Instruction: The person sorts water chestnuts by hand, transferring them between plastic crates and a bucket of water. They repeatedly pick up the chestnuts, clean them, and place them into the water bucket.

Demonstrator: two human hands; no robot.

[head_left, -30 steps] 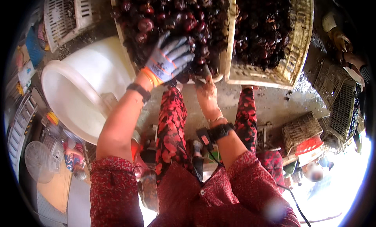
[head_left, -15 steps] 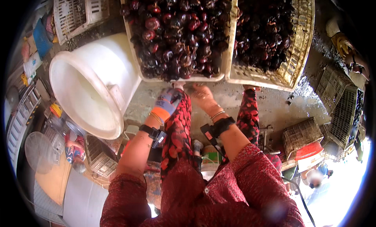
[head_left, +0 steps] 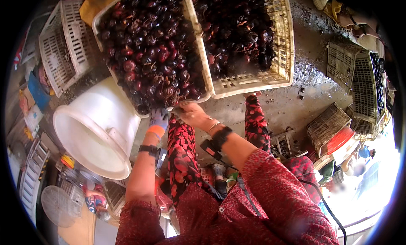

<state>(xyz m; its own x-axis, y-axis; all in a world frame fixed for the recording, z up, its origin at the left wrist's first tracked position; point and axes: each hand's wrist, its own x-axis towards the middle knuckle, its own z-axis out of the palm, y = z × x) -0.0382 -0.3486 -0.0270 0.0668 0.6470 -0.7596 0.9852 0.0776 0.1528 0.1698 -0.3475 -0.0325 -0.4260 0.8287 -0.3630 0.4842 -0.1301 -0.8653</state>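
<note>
A: L hand (head_left: 158, 118), in a grey glove w/ orange cuff — what is it doing?

B: It is sitting at the near rim of the L crate (head_left: 98, 23), just below the fruit (head_left: 152, 54). Fingers are curling up under the rim edge, tips hidden behind it; cannot tell how tight the grip is or whether anything is in it.

A: R hand (head_left: 191, 114)?

B: Bare, lying just beside the L glove, at the same crate corner. Fingers are pointing toward the glove, partly bent, lying against the crate's lower edge. Whether they are closing on the rim or only touching it — cannot tell.

A: Where is the fruit rel. to the fingers?

B: Dark red, round, glossy fruit is filling the L crate right above both sets of fingertips; nearest pieces are lying just past the rim, a little beyond the knuckles.

A: Other items?

B: R crate (head_left: 253, 82), also holding dark fruit, is standing beyond and to the R of the R fingers, its side touching the L crate. White tub (head_left: 80, 139), tilting on its side, is lying just L of the glove. Empty crates (head_left: 59, 46) are lying well beyond the tub. Wet floor (head_left: 292, 105) is showing to the R of the R hand; more baskets (head_left: 334, 126) are lying well apart on that side.
</note>
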